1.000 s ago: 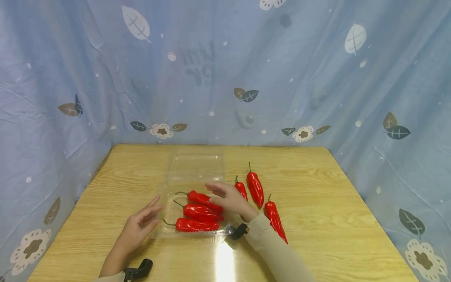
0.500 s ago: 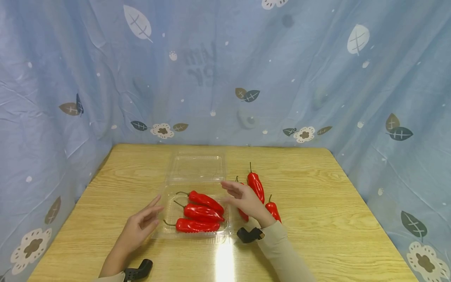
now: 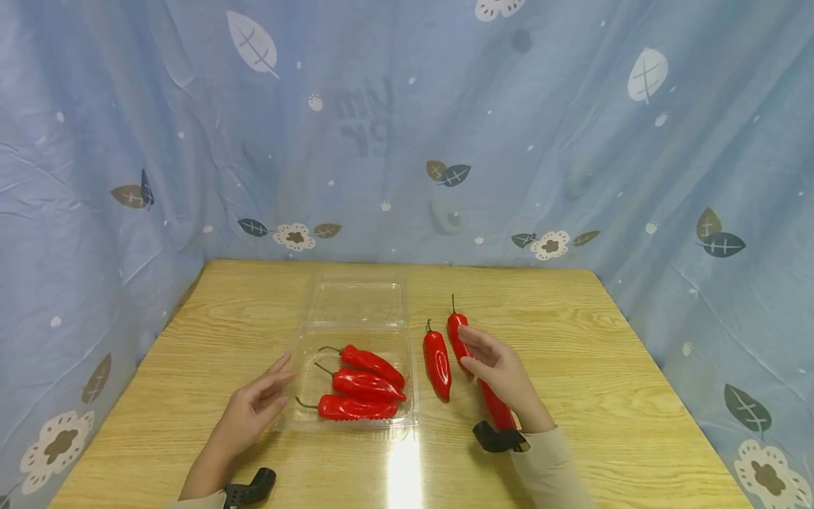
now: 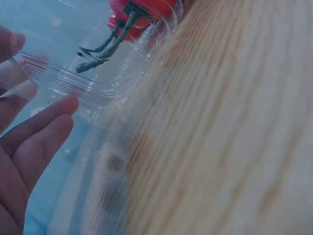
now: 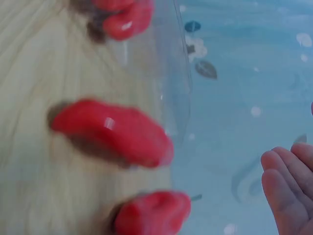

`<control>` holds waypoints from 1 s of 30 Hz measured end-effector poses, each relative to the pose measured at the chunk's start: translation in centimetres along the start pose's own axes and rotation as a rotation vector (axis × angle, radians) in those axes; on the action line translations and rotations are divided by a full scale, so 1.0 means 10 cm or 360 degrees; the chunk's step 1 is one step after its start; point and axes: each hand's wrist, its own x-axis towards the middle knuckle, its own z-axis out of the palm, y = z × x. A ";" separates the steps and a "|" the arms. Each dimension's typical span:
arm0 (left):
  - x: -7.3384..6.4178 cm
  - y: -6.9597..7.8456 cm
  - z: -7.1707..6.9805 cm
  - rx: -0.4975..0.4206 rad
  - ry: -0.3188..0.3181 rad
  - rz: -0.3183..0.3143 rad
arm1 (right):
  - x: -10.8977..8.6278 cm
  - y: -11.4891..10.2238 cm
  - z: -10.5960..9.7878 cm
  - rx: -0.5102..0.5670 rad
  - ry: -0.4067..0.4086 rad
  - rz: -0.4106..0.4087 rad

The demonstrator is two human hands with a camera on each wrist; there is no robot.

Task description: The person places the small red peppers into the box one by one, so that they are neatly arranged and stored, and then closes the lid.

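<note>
Three red peppers with green stems lie side by side in a clear plastic clamshell box, its lid laid back. Beside the box's left wall is my left hand, fingers loosely extended; in the left wrist view its fingertips lie at the plastic edge, though contact is hard to tell. My right hand hovers over the loose peppers, holding nothing. Nearest the box lies one red pepper. The back pepper and front-right pepper are partly hidden by that hand.
The wooden table carries everything. A blue patterned curtain surrounds its back and sides. Each wrist bears a black camera mount, such as the left one. Light glares off the table in front of the box.
My right hand has moved right, from above the box's right side to over the loose peppers, uncovering the pepper nearest the box. The left hand has stayed in place.
</note>
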 end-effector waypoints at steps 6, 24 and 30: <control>0.01 0.00 0.00 0.0035 -0.0016 0.0020 | -0.26 0.10 -0.18 -0.0052 0.0157 0.0080; -0.02 -0.05 0.00 0.0001 -0.0026 -0.0032 | -0.74 0.27 -0.26 -0.0090 0.0318 0.0466; -0.02 -0.07 -0.01 -0.0008 -0.0037 -0.0040 | -0.76 0.32 -0.23 -0.0134 0.0250 0.0577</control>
